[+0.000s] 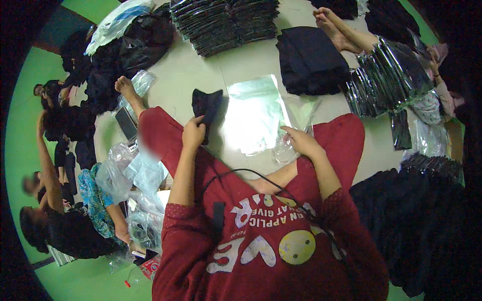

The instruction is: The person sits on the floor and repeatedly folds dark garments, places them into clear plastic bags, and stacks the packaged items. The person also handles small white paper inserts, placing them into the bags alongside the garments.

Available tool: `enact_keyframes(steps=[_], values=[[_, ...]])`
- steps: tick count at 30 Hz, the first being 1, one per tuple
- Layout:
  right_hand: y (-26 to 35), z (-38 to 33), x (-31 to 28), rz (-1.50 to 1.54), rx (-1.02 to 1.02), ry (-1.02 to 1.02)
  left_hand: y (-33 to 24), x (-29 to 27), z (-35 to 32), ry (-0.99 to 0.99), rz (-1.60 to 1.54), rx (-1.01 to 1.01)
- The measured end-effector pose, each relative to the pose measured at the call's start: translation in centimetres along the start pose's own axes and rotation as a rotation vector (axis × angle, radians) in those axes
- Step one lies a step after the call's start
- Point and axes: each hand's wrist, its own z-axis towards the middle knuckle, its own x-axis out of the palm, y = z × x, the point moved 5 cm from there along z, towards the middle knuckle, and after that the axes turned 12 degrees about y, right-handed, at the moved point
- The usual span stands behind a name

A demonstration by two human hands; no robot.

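My left hand (194,133) is closed on a folded black cloth (207,106), which it holds upright above my left knee. Opposite it, my right hand (305,144) pinches the edge of a clear plastic bag (277,149), index finger foremost. Between the hands, a flat stack of clear plastic bags (251,113) lies on the pale tiled floor, glaring with reflected light. The palm side of my right hand is hidden.
Beyond are a tall pile of bagged black garments (226,25), a black cloth stack (311,60) and another bagged row (386,75). Crumpled plastic (143,175) and a phone (125,124) lie left. Black cloth (411,226) heaps up right. Other people sit at left and far right.
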Motion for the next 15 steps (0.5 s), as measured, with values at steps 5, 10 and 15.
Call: enact_keyframes(steps=[5, 10, 15], values=[[3.0, 0.1, -2.3, 0.212, -0.215, -0.052, -0.3, -2.8, -2.9, 0.331, -0.848, 0.107], [7.5, 1.7, -6.5, 0.145, -0.256, -0.120, -2.9, -6.0, -6.6, 0.369, -0.965, 0.253], [11.8, 2.8, -9.7, 0.078, -0.461, -0.309, -5.9, -10.4, -10.0, 0.124, -0.744, 0.332]])
